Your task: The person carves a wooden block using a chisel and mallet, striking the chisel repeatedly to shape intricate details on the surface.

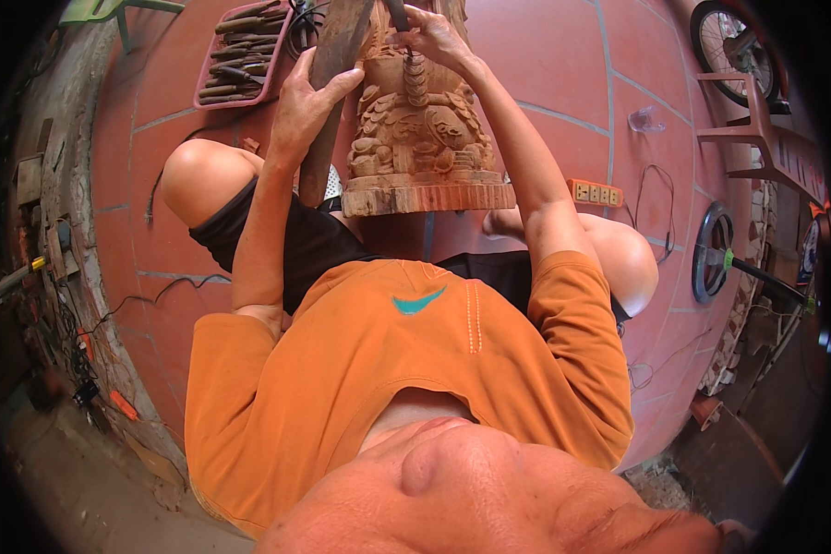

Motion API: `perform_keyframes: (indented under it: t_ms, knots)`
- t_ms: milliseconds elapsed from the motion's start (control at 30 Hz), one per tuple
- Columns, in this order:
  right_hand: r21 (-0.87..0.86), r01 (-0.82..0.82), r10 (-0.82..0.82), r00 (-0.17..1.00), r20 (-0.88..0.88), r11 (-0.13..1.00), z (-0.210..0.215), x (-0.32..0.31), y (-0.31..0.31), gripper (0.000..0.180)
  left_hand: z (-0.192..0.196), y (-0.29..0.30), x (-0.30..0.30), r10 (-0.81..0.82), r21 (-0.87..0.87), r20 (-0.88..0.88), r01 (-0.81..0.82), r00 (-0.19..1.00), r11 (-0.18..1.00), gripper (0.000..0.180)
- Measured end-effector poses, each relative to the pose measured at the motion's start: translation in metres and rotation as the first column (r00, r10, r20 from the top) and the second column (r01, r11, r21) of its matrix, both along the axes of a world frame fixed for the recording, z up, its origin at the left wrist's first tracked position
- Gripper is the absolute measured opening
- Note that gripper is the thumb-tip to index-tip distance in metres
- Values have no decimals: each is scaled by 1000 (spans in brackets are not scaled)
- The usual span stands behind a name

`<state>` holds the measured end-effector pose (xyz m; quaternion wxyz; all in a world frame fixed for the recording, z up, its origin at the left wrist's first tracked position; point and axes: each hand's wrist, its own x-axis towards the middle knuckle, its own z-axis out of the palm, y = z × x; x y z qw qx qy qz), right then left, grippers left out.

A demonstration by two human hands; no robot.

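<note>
Overhead, at the far left a pink tray (242,57) of chisels (240,42) lies on the red tiled floor (563,65). Next, the left hand (307,97) is closed around a long wooden mallet (328,92) that slants up beside the carving. The wooden carving (420,138) stands upright on its square base between the person's knees. Its top is met by the right hand (431,37), gripping a dark tool (397,13). Farther right, an orange power strip (596,193) lies on the floor.
</note>
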<state>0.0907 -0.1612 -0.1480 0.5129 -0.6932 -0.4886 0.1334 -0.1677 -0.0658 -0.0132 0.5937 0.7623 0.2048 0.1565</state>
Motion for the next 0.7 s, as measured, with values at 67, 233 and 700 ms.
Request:
perform_keyframes:
  t_ms: [67,233,700]
  knots:
    - [8,-3,3,1000,-28,1000,0,0,0,39,-4,1,1,-5,29,30,4,1000,1000,50]
    - [-41,32,-33,999,-18,999,12,-8,-2,40,-2,0,0,4,21,2,-4,1000,1000,49]
    - [-136,133,-116,986,123,982,17,-18,0,40,-22,9,5,-16,144,39,10,999,989,52]
